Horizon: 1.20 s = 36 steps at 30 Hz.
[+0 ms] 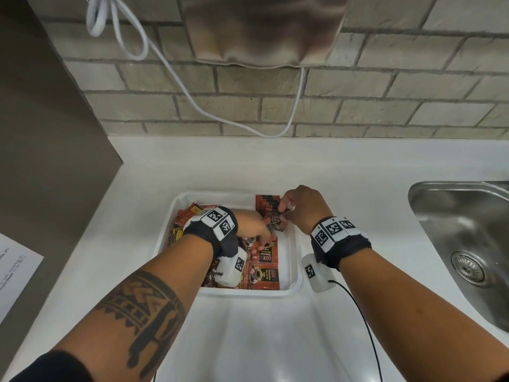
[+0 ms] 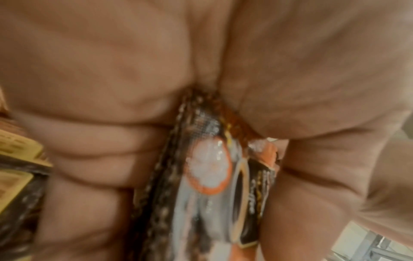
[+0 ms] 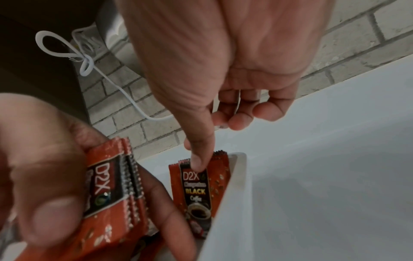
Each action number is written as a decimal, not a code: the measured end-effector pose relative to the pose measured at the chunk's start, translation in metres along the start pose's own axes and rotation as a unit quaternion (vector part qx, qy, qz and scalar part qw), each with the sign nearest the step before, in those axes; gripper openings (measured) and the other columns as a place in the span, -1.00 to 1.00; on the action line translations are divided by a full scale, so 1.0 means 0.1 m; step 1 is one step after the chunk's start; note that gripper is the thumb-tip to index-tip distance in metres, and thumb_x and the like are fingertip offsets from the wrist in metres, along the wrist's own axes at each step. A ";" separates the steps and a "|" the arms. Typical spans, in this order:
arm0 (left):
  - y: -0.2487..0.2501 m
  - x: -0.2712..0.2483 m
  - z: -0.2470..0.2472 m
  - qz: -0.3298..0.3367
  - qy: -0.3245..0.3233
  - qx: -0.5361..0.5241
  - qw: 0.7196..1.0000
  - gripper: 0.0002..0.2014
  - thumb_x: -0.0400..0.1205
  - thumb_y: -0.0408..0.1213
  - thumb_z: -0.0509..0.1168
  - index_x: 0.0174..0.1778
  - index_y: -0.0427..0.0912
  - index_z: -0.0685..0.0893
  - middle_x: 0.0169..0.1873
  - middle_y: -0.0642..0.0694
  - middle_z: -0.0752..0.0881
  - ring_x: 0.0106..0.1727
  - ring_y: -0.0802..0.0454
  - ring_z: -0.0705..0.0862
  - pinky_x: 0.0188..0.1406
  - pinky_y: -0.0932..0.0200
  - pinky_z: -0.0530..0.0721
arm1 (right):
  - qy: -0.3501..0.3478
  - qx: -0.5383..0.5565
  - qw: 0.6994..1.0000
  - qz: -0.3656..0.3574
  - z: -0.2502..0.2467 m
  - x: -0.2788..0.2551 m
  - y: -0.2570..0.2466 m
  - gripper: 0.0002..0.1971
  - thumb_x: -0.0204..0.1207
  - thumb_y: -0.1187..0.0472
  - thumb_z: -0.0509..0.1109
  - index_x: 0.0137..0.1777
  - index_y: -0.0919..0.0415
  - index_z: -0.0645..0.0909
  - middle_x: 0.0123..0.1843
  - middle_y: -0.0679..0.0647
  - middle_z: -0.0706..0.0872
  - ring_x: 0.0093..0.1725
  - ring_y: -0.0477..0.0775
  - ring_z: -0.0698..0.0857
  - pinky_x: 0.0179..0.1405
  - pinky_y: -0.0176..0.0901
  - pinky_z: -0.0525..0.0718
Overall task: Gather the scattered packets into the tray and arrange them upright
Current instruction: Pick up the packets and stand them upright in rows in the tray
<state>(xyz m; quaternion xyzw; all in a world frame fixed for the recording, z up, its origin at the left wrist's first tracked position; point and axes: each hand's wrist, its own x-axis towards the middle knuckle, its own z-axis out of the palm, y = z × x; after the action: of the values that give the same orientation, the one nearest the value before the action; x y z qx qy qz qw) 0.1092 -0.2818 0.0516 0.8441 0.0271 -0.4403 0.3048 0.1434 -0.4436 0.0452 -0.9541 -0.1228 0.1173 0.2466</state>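
Note:
A white tray (image 1: 165,238) sits on the white counter with red coffee packets in it. Several lie flat near its front (image 1: 265,274) and more are heaped at its far left (image 1: 190,213). A row of packets (image 1: 265,202) stands upright against the far right wall (image 3: 234,194). My right hand (image 1: 283,210) pinches the front upright packet (image 3: 198,190) at its top, thumb (image 3: 196,162) on its face and the other fingers curled above. My left hand (image 1: 253,224) grips a small stack of packets (image 1: 276,224) (image 2: 212,176) (image 3: 111,194) just left of that row.
A steel sink (image 1: 462,244) is set into the counter at the right. A white cable (image 1: 192,106) hangs down the brick wall behind. A dark panel (image 1: 41,133) bounds the counter on the left, with a printed sheet (image 1: 13,271) below it.

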 end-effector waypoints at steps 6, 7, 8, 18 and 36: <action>-0.03 0.00 0.04 -0.006 0.005 -0.062 0.998 -0.63 0.56 -0.44 0.37 0.30 -0.42 0.69 -0.30 -0.22 0.74 -0.17 -0.17 0.68 0.19 -0.13 0.74 | 0.009 0.000 1.000 0.000 0.01 0.00 -0.02 -0.88 0.47 0.26 0.57 -0.12 0.01 0.73 0.00 -0.02 0.57 -0.04 -0.01 0.59 -0.20 -0.26 0.45; -0.03 -0.01 0.05 -0.007 0.010 -0.065 0.998 -0.65 0.57 -0.43 0.37 0.27 -0.45 0.69 -0.32 -0.20 0.73 -0.14 -0.18 0.69 0.23 -0.15 0.72 | 0.009 0.000 1.000 -0.001 0.01 -0.01 -0.02 -0.87 0.47 0.26 0.57 -0.13 0.00 0.73 0.00 -0.02 0.57 -0.04 -0.01 0.59 -0.23 -0.26 0.45; -0.04 -0.01 0.05 -0.004 0.019 -0.061 0.998 -0.66 0.58 -0.42 0.38 0.26 -0.46 0.69 -0.26 -0.20 0.73 -0.08 -0.19 0.69 0.28 -0.16 0.72 | 0.008 0.001 1.000 -0.001 0.01 -0.01 -0.02 -0.87 0.47 0.26 0.57 -0.13 0.00 0.72 0.00 -0.03 0.57 -0.04 -0.01 0.60 -0.28 -0.29 0.44; -0.27 -0.07 0.02 0.109 0.006 -0.294 0.950 -0.71 0.65 -0.52 0.39 0.30 -0.40 0.65 0.02 -0.23 0.76 -0.05 -0.03 0.82 -0.05 0.01 0.85 | -0.022 0.119 0.992 -0.042 -0.12 -0.22 -0.08 -0.88 0.48 0.01 0.58 -0.10 -0.04 0.71 -0.19 -0.15 0.78 -0.16 -0.13 0.74 -0.28 -0.40 0.50; -0.36 -0.12 -0.13 0.160 0.115 -0.086 0.977 -0.77 0.56 -0.06 0.54 -0.02 -0.14 0.79 -0.24 -0.12 0.85 -0.26 0.00 0.80 -0.19 0.15 0.78 | 0.037 0.248 0.968 -0.008 -0.32 -0.17 -0.12 -0.94 0.43 0.15 0.65 -0.17 0.08 0.83 -0.27 -0.03 0.83 -0.23 -0.07 0.74 -0.09 -0.19 0.70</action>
<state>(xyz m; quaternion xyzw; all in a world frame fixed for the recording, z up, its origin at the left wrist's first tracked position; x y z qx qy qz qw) 0.0999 -0.2428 0.0489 0.8529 -0.0360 -0.2819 0.4379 0.1345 -0.4527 0.0815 -0.8656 -0.0880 0.1072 0.4811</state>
